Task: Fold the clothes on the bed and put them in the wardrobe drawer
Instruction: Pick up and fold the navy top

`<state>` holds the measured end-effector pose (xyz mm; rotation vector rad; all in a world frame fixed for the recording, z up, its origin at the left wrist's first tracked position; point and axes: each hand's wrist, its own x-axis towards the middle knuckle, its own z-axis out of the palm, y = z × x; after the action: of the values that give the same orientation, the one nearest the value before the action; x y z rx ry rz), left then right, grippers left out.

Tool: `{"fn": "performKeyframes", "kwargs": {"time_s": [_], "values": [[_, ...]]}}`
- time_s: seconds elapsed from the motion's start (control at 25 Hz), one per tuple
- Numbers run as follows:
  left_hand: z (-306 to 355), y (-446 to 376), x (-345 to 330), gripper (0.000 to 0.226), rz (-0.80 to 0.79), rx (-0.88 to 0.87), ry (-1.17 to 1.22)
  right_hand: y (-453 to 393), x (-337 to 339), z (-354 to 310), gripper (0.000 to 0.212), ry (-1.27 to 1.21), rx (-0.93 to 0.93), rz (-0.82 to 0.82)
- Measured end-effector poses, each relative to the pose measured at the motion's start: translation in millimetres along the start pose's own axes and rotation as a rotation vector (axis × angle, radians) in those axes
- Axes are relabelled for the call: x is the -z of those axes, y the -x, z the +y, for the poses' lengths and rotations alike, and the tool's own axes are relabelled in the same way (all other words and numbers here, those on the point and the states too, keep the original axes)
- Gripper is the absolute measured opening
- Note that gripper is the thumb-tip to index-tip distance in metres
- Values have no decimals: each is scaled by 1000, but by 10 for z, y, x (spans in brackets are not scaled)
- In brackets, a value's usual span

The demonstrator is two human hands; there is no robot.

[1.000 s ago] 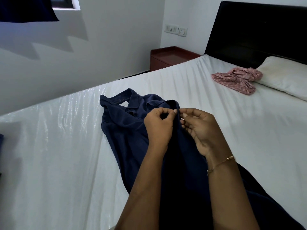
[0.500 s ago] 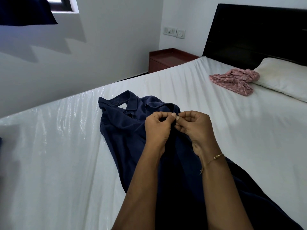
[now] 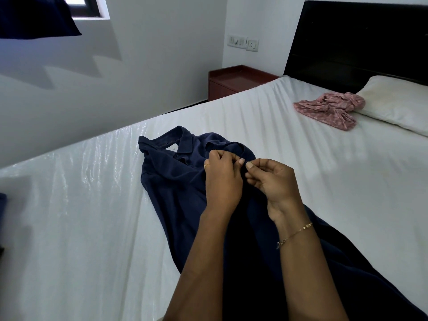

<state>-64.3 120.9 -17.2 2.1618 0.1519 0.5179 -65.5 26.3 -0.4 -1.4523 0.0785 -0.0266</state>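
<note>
Together, both hands' fingers (image 3: pixel 240 162) pinch the soft, creased navy polo shirt (image 3: pixel 176 181).

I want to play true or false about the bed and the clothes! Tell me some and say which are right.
1. Both hands, left hand and right hand, pinch the navy polo shirt. True.
2. The pink garment is neatly folded. False: it lies crumpled beside the pillow.
3. The polo shirt lies on the white bed sheet. True.
4. The bedside table is white. False: it is reddish-brown.
</note>
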Motion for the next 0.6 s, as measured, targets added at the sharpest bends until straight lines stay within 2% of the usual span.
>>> {"fn": "performKeyframes", "kwargs": {"time_s": [0.12,0.24,0.4,0.52,0.6], "values": [[-28,-10,29,12,-112,-18,202,-52,70,-38,16,-21,-58,4],[-109,-51,67,26,-86,42,207,-140,50,-53,15,136,35,111],[-183,-86,197,17,179,123,209,-272,-177,-56,17,236,126,86],[-269,-206,423,7,420,329,264,-453,-436,-84,10,390,174,-3],[-476,-422,576,6,529,436,209,-663,-608,-90,12,520,250,-64]]}}
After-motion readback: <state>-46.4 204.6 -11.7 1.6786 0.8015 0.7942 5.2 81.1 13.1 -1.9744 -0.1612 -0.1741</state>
